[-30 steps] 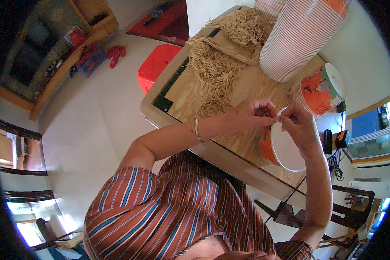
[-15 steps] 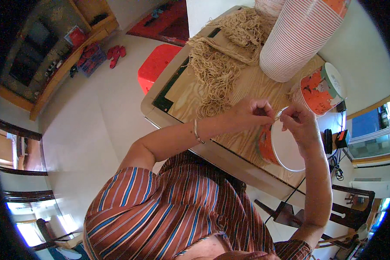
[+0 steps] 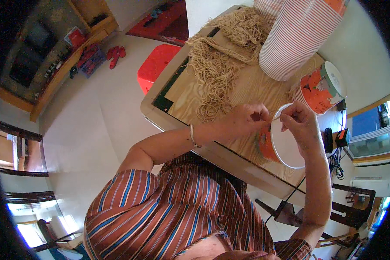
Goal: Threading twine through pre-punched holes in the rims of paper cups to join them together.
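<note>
Over the mouth of an orange-and-white paper tub (image 3: 288, 147), both my hands pinch a thin beige strand of twine (image 3: 274, 113). My left hand (image 3: 249, 119), with a bracelet on its wrist, has its fingertips closed on one part of the strand. The other part runs to my right hand (image 3: 300, 125), whose thumb and fingers are pressed together in front of the tub's rim. The tub lies tipped, its white inside toward me. Beyond my left hand spreads a loose, tangled heap of the same twine (image 3: 212, 76).
A tall leaning stack of nested paper tubs (image 3: 299, 37) stands at the far right of the table (image 3: 247, 93). Closer is another short stack of orange tubs (image 3: 318, 91). Black cables (image 3: 336, 167) lie beyond my right hand. A red stool (image 3: 158, 65) stands left of the table.
My left hand has shifted slightly left, away from the right, and the gap between them has widened with the strand across it. My right hand has hardly moved.
</note>
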The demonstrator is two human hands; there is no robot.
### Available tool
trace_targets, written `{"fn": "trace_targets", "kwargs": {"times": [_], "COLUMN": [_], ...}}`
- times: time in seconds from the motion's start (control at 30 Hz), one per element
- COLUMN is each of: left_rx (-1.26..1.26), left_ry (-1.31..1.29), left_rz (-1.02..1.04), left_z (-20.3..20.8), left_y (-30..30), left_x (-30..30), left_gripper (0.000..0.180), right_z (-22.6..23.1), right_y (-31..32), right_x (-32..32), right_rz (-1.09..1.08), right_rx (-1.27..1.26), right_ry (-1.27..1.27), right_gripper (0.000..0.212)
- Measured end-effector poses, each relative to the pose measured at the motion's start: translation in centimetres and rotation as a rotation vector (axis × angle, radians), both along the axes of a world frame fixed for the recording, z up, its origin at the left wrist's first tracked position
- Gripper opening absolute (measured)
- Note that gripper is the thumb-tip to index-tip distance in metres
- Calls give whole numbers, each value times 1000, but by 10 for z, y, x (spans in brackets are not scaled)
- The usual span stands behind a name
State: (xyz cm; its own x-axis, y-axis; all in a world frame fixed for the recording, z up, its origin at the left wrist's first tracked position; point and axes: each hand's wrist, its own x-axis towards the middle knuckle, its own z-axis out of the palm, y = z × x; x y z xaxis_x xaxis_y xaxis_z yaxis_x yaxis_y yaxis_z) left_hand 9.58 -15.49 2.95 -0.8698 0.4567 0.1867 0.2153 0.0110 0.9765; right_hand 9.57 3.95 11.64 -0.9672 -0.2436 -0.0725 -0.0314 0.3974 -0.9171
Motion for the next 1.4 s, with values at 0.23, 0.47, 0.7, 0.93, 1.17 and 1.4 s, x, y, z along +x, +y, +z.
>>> {"fn": "trace_targets", "kwargs": {"times": [0.23, 0.47, 0.7, 0.93, 1.17, 1.4], "left_rx": [129, 103, 353, 370, 273, 538], "left_ry": [126, 132, -105, 55, 273, -353], "left_rz": [3, -32, -140, -181, -146, -165], "left_z": [2, -2, -15, -12, -11, -18], "left_y": [7, 13, 12, 11, 6, 14], "left_x": [-10, -17, -20, -24, -27, -6], "left_gripper": [20, 12, 7, 8, 7, 12], "right_z": [1, 10, 29, 38, 48, 45], "right_y": [-1, 4, 20, 8, -9, -3], "right_x": [-2, -5, -9, -1, 5, -3], "right_rz": [14, 56, 274, 230, 153, 143], "right_rx": [66, 137, 482, 402, 240, 278], "right_ry": [22, 19, 211, 228, 236, 208], "right_gripper": [7, 10, 13, 10, 11, 12]}}
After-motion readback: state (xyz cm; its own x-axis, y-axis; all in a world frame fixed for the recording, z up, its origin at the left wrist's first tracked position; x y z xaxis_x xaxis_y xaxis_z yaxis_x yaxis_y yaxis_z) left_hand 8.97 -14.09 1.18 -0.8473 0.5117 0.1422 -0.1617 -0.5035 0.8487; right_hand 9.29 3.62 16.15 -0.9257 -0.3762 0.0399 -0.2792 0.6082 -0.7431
